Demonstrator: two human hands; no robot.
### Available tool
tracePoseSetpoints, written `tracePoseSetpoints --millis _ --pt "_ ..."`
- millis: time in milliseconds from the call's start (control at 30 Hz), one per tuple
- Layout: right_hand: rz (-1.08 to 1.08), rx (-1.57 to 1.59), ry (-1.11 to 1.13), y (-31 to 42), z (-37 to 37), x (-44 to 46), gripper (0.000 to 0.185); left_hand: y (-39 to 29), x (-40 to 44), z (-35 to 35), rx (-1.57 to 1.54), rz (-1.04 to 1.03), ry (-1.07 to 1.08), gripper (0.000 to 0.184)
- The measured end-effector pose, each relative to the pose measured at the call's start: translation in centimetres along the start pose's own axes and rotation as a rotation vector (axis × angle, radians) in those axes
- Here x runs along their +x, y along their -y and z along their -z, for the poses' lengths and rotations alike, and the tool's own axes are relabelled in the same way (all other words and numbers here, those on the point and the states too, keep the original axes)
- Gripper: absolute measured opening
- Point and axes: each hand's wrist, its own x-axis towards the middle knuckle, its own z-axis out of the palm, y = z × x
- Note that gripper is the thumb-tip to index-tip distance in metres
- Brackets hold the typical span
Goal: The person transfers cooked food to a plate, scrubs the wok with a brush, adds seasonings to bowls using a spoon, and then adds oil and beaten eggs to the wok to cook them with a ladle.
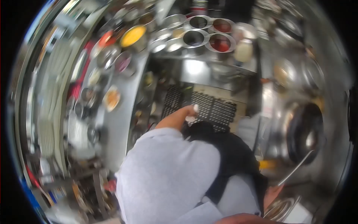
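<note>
At left I saw orange food. Mid-frame, the left hand met something white, its grip too blurred to tell. Lower right, the right hand clasped a long utensil reaching the dark wok.

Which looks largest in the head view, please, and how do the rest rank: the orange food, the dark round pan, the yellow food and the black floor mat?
1. Black floor mat, even partly covered
2. Dark round pan
3. Yellow food
4. Orange food
</note>
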Motion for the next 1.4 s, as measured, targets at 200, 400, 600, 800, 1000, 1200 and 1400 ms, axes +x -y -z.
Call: tracePoseSetpoints --millis 200,400,600,800,1000,1200,1400 --pt "-0.264 -0.089 -0.184 -2.0 4.5 0.8 0.070 -12.8 9.7 -0.2 -0.154 -0.336 0.109 0.048" --pt "-0.143 0.346 -0.218 7.3 1.1 22.6 0.078 -26.1 9.8 0.8 0.274 -0.570 0.121 0.059" --pt "0.061 -0.659 -0.297 0.6 4.4 51.2 0.068 -39.0 9.1 5.8 0.044 -0.647 0.277 0.046" --pt "-0.550 0.202 0.026 5.9 0.0 64.1 0.013 -42.3 18.1 9.9 -0.449 -0.619 0.348 0.031" --pt "-0.447 0.237 -0.338 9.8 -5.5 61.5 0.060 -51.2 14.4 12.3 -0.506 -0.275 0.230 0.045" --pt "-0.284 0.554 -0.456 14.5 -10.4 57.8 0.086 -50.3 20.6 7.9 -0.830 -0.348 0.964 0.086" --pt "-0.381 0.393 -0.338 14.6 -10.7 61.9 0.076 -48.7 23.0 5.9 -0.972 -0.260 0.982 0.069"
